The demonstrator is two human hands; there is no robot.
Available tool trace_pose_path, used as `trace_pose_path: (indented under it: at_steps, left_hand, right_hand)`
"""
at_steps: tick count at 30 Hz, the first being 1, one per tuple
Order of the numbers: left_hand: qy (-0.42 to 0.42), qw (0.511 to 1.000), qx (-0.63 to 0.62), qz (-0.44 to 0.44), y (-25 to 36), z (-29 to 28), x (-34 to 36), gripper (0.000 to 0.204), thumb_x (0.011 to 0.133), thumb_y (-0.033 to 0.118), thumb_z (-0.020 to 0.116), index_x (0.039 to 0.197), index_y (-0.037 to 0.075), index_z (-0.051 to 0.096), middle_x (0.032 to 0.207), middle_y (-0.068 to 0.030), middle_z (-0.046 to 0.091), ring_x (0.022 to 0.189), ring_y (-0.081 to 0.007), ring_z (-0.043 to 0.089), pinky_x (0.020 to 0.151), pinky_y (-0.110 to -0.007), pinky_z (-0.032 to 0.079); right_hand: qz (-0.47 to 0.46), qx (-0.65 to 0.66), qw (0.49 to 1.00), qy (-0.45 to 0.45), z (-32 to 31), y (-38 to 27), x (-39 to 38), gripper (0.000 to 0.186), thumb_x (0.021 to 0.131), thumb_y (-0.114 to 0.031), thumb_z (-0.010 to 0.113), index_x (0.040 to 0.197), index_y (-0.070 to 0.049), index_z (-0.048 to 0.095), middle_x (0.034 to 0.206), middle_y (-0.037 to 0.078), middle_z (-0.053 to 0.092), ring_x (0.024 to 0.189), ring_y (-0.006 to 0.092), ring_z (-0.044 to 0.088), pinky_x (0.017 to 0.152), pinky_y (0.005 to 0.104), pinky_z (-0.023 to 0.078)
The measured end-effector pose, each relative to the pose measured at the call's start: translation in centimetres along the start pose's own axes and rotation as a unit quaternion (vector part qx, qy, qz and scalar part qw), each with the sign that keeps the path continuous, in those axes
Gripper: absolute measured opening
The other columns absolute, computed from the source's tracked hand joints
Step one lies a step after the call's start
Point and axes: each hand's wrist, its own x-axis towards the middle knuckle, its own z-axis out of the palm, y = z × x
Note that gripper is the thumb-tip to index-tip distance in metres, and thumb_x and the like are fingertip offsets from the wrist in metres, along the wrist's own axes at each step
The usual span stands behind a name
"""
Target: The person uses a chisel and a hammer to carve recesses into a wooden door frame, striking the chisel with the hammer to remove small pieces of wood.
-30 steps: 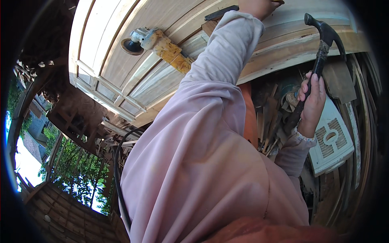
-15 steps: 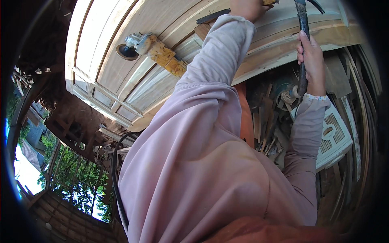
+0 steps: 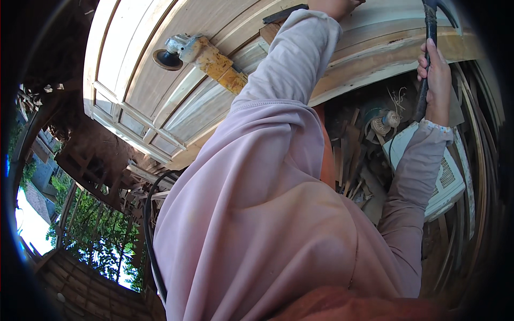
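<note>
Here, right hand (image 3: 438,80) with fingers wrapped tightly around black claw hammer (image 3: 428,53) handle, raised beside wooden door panel (image 3: 160,64). Left hand (image 3: 334,5) at top edge, fingers impossible to tell. Angle grinder (image 3: 198,53) lying on panel.

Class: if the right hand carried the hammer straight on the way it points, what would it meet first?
Probably the wooden door panel: the right hand holds the hammer raised beside it, though depth is unclear.
</note>
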Motion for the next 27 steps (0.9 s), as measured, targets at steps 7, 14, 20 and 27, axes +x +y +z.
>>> trace_pose_path:
  at_steps: [7,14,20,27]
  left_hand:
    - [-0.004,1.0,0.01,0.008,-1.7,0.8,-1.0,0.036,0.082,0.042,0.064,0.084,0.007,0.065,0.082,-0.0177,0.067,0.078,-0.0348,0.065,0.068,-0.046,0.05]
    - [0.063,0.996,-0.003,0.066,0.2,-2.7,-3.2,0.029,0.081,0.035,0.063,0.08,0.007,0.064,0.077,-0.0169,0.066,0.071,-0.0335,0.065,0.062,-0.044,0.051]
    - [-0.01,0.985,-0.074,0.157,7.2,-3.6,-10.5,0.041,0.073,0.046,0.071,0.086,0.009,0.061,0.066,-0.0113,0.062,0.062,-0.0312,0.063,0.053,-0.043,0.048]
    - [-0.19,0.97,-0.046,0.146,6.0,-2.8,-17.1,0.036,0.076,0.041,0.069,0.087,0.008,0.06,0.072,-0.0114,0.064,0.069,-0.0319,0.065,0.058,-0.044,0.05]
  right_hand:
    - [0.027,-0.055,0.996,-0.071,3.1,0.3,-1.2,0.033,0.093,-0.042,0.053,0.088,-0.009,0.053,0.058,-0.006,0.042,0.044,0.0018,0.037,0.041,0.0203,0.032]
    - [-0.047,0.109,0.988,0.103,-0.3,-1.9,-3.3,0.032,0.095,-0.04,0.052,0.093,-0.008,0.054,0.062,-0.003,0.043,0.047,0.0031,0.038,0.045,0.0186,0.031]
    - [-0.037,0.199,0.973,0.113,-3.5,1.1,-9.6,0.031,0.097,-0.038,0.048,0.098,-0.008,0.053,0.062,-0.003,0.041,0.046,0.0043,0.034,0.047,0.0205,0.031]
    - [0.038,0.205,0.973,0.097,-1.8,5.8,-13.8,0.032,0.098,-0.037,0.046,0.096,-0.006,0.052,0.06,-0.002,0.042,0.044,0.0044,0.036,0.043,0.0201,0.032]
